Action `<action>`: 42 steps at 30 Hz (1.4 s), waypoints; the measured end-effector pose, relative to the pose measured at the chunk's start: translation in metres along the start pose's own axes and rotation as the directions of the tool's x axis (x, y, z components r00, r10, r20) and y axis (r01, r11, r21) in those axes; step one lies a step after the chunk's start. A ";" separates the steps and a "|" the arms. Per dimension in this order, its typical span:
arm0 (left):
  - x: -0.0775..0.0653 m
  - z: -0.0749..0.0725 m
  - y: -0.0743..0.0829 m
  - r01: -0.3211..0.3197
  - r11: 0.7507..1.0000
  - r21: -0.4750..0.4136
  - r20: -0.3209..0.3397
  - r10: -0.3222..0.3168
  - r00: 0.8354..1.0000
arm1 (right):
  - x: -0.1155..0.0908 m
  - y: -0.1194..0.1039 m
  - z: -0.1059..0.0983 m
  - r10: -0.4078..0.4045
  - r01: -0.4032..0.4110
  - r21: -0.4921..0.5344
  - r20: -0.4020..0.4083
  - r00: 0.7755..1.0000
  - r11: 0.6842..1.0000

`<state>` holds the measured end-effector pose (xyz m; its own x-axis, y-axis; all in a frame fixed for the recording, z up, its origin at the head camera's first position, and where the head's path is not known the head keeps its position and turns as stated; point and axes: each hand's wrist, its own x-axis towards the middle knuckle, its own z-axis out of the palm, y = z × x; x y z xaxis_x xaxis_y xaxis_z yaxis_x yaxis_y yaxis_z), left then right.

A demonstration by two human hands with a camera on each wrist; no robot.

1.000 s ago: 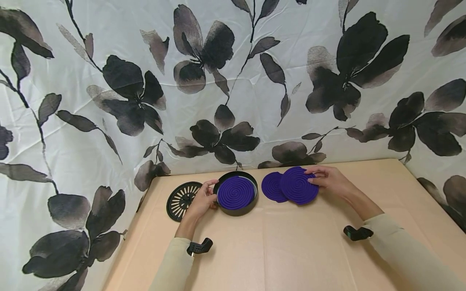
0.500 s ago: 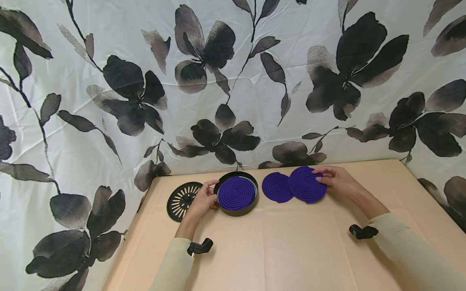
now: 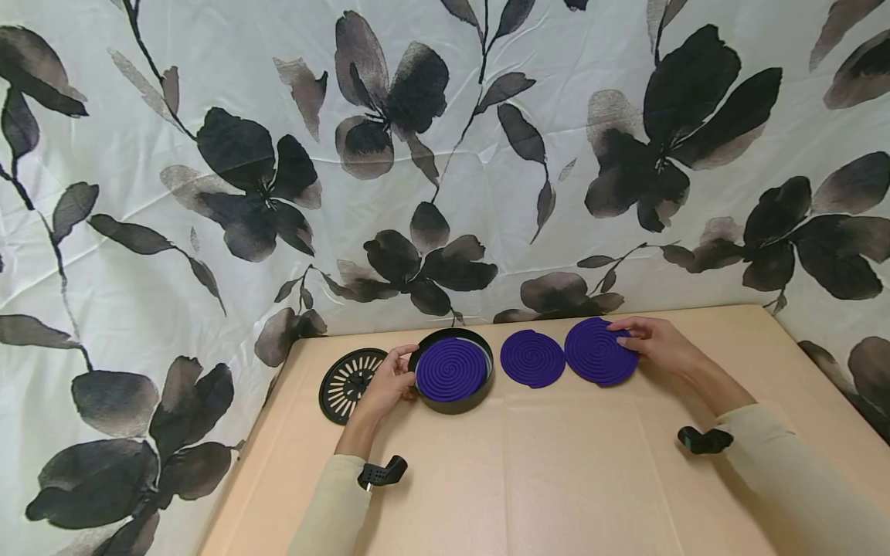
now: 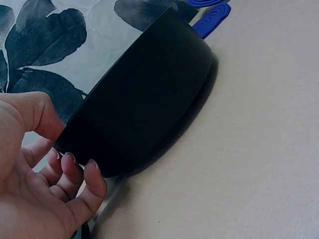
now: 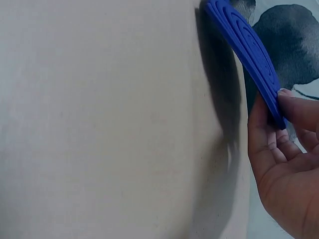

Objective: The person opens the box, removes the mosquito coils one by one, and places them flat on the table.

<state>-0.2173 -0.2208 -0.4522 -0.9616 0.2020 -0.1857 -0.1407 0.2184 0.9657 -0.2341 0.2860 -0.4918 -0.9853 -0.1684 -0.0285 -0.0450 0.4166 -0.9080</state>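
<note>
My left hand [image 3: 385, 384] grips the near-left rim of a round black tin [image 3: 455, 405]. In the left wrist view the thumb and fingertips pinch the wall of the tin [image 4: 139, 94]. A purple spiral mosquito coil [image 3: 450, 369] lies in the tin. To its right a second mosquito coil [image 3: 532, 358] lies flat on the table. My right hand [image 3: 653, 344] pinches the right edge of a third mosquito coil [image 3: 599, 351]. The right wrist view shows this coil [image 5: 246, 55] raised off the table, its shadow below.
A black slotted round lid [image 3: 348, 384] lies left of the tin, partly hidden by the left hand. The tan table [image 3: 542, 479] ends at the back against a floral cloth [image 3: 514, 154]. Each sleeve has a black wrist camera at its cuff.
My right hand has moved rightward with its mosquito coil, which no longer overlaps the coil on the table. The left hand and the tin stay in place.
</note>
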 end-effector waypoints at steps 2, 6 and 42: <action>-0.001 0.000 0.001 -0.002 1.000 -0.001 0.003 0.002 1.000 | -0.001 0.000 -0.002 0.003 -0.003 -0.007 0.002 1.000 1.000; -0.003 0.000 0.001 -0.006 1.000 -0.005 0.008 0.007 1.000 | -0.002 0.001 -0.004 0.005 -0.005 -0.020 0.013 1.000 1.000; 0.011 -0.002 -0.030 -0.024 1.000 -0.005 -0.047 0.024 0.999 | -0.009 -0.001 -0.016 0.041 -0.038 -0.028 0.100 0.994 0.999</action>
<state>-0.2242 -0.2270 -0.4826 -0.9746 0.1624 -0.1542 -0.1188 0.2086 0.9708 -0.2282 0.3019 -0.4840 -0.9649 -0.2397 -0.1072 -0.0118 0.4472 -0.8944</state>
